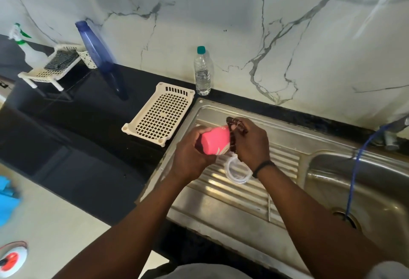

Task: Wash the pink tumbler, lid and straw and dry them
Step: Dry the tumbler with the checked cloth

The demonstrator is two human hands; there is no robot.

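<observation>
Hands work over the ribbed stainless-steel drainboard (232,192): the left hand (190,154) grips the pink plastic tumbler (214,140) tilted on its side, seemingly to bare its wall, while the right hand (250,143) clutches a dark patterned cloth (235,127) against it. Directly beneath, a clear round lid (238,171) rests on the ribs, probably awaiting its turn; a thin straw (269,206) appears to lie nearer the basin.

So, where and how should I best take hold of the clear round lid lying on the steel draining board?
Grip the clear round lid by its raised rim, coming from above on its near side. It lies flat on the ribbed steel draining board, and the right hand partly covers its far edge.
</observation>
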